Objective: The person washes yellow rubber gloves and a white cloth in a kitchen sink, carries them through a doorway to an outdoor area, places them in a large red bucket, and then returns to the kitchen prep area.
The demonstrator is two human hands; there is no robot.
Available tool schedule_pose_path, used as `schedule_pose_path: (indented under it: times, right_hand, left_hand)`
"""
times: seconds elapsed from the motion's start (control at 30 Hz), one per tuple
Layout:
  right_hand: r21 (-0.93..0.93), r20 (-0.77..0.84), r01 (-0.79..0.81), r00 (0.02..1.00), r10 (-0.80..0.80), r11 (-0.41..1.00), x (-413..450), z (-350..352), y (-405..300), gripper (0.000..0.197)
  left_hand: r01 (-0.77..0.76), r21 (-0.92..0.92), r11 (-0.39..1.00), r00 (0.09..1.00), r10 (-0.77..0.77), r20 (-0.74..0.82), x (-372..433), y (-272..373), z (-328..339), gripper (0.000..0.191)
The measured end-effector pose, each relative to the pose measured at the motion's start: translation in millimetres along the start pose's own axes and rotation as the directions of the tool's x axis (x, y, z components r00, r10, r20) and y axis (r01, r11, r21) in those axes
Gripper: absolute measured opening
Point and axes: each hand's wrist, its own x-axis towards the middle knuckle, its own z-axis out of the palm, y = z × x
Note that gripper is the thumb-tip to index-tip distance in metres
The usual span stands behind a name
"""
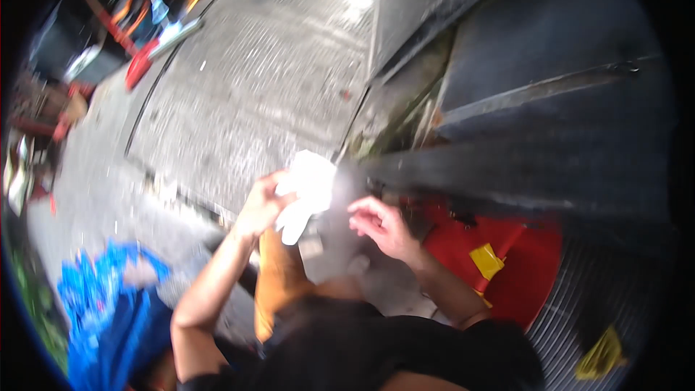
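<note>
My left hand (264, 203) grips a white item (310, 182) between thumb and fingers. The item is overexposed, so whether it is paper, cloth or a glove cannot be made out. A white flap of it hangs below my fingers. To its right, apart from it, my right hand (383, 225) is raised with bent, separated fingers and nothing in them. Both hands are in front of my body, above the orange-brown trouser leg (279, 277) and the grey ground.
A grooved concrete slab (255, 76) lies ahead. Dark metal panels (543, 87) stand on the right, above a red surface (521, 282) bearing a yellow piece (487, 262). Crumpled blue plastic (103, 298) is at lower left. Red and light-blue items (163, 38) crowd the upper left.
</note>
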Motion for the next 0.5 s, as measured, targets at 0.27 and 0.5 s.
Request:
schedule_pose_path:
  times: [0.27, 0.5]
  right_hand:
    - [-0.777, -0.13, 0.085, 0.947, -0.292, 0.624, 231.4, 18.2, -190.4, 0.018]
    - [-0.684, 0.222, -0.501, 0.55, -0.805, -0.531, 318.6, -149.7, -537.6, 0.037]
  left_hand:
    - [0.168, -0.404, 0.899, 0.904, -0.304, -0.3, 49.5, 13.9, -138.7, 0.02]
    - [-0.076, -0.034, 0.997, 0.984, 0.069, -0.167, 216.0, 208.3, -199.7, 0.026]
